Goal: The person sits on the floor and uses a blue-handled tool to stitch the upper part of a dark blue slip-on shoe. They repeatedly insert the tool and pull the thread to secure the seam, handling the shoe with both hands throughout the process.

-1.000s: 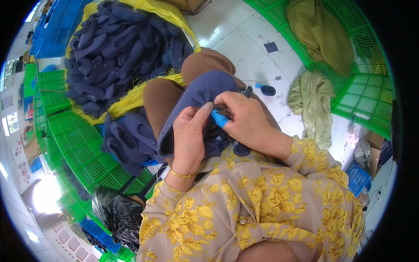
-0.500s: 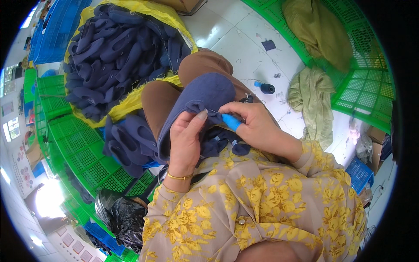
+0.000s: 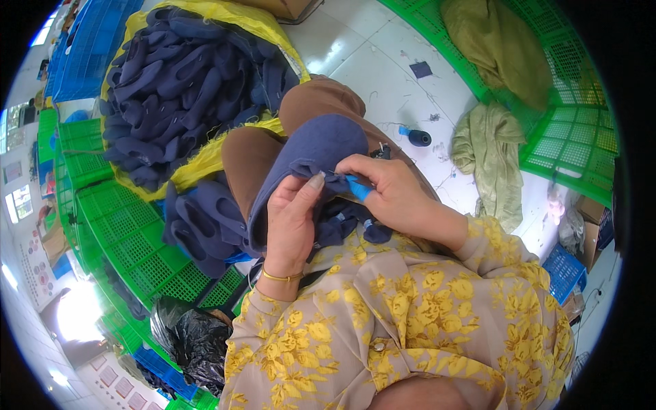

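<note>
A navy fabric piece (image 3: 311, 154) lies draped over the person's knee, and everything else is placed from it. The left hand (image 3: 292, 222) grips its near edge from below, thumb and fingers pinched on a fold of the cloth. The right hand (image 3: 389, 195) is clenched around a small blue-handled tool (image 3: 357, 188), its tip touching the same fold just beside the left fingertips. Left of the fabric piece and beyond it sits a yellow sack (image 3: 225, 147) heaped with more navy pieces, and a smaller pile of them (image 3: 198, 222) rests on a green plastic crate (image 3: 123, 232) just to its left. To its right, on the white tile floor (image 3: 383, 68), stands a dark thread spool (image 3: 418, 138), with an olive cloth (image 3: 488, 157) farther right.
</note>
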Motion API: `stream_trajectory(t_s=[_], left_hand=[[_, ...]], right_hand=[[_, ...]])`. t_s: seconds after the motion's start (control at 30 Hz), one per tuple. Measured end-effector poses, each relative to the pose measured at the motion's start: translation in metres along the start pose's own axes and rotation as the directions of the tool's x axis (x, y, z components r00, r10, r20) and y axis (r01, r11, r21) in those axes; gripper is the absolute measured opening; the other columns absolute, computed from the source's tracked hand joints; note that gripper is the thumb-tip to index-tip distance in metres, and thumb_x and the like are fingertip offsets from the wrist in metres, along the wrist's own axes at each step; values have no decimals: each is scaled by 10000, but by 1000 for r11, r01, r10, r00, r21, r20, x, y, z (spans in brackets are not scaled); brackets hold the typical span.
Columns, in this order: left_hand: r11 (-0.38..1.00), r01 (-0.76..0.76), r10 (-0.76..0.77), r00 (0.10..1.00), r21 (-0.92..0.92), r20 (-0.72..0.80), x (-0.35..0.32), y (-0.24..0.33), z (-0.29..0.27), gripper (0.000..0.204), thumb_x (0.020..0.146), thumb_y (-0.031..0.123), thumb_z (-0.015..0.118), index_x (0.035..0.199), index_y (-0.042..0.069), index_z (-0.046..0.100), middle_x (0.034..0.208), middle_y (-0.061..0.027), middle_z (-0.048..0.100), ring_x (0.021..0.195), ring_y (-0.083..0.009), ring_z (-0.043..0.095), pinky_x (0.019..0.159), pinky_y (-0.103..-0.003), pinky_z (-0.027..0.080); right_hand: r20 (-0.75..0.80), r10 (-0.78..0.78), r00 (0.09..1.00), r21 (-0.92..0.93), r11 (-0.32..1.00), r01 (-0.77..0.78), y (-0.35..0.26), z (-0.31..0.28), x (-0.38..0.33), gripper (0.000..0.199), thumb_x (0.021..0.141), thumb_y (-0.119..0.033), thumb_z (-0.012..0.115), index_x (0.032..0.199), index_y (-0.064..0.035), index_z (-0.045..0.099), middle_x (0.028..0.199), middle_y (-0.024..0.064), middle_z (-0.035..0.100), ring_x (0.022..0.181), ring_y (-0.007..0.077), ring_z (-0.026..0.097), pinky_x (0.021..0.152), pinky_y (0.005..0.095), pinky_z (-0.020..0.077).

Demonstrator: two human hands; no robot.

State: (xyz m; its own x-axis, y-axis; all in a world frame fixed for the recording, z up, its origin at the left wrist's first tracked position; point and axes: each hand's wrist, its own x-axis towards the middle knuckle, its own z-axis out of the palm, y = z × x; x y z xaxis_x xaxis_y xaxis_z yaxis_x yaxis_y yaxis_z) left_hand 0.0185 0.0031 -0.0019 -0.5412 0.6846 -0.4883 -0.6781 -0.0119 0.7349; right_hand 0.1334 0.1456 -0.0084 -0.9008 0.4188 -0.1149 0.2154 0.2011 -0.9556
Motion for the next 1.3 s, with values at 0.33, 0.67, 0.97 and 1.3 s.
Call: stream_trajectory(t_s=[0.33,0.67,0.97,1.3], left_hand=[[999,21,-19,999,-28,49,1,-3,-4,262,947,80,604,1198,6,613,1106,-19,656,907,-76,565,825,-228,426],[999,27,-25,999,-28,40,0,-4,-4,280,934,80,623,1205,16,610,1094,0,654,858,-59,546,780,-208,418],[999,-31,29,994,19,108,-5,-6,-3,225,958,74,589,1154,-36,604,1096,-84,666,973,-134,623,922,-276,474],[973,-22,43,996,230,-83,-31,10,4,219,957,65,579,1139,-49,619,1094,-72,669,975,-118,616,897,-257,480]], right_hand=[[27,-26,999,-9,1000,26,4,5,2,312,772,54,558,1033,-115,585,797,122,637,730,330,642,632,390,488],[-17,-45,999,-13,999,44,6,17,-1,323,804,50,531,1094,-74,465,808,174,630,782,394,645,655,454,495],[101,-7,995,70,998,0,-16,4,17,295,847,-1,539,1131,-47,471,857,201,650,781,412,647,660,451,505],[-168,-248,954,-26,969,247,-40,12,21,159,818,-2,567,965,-62,549,908,134,614,810,334,601,695,409,495]])
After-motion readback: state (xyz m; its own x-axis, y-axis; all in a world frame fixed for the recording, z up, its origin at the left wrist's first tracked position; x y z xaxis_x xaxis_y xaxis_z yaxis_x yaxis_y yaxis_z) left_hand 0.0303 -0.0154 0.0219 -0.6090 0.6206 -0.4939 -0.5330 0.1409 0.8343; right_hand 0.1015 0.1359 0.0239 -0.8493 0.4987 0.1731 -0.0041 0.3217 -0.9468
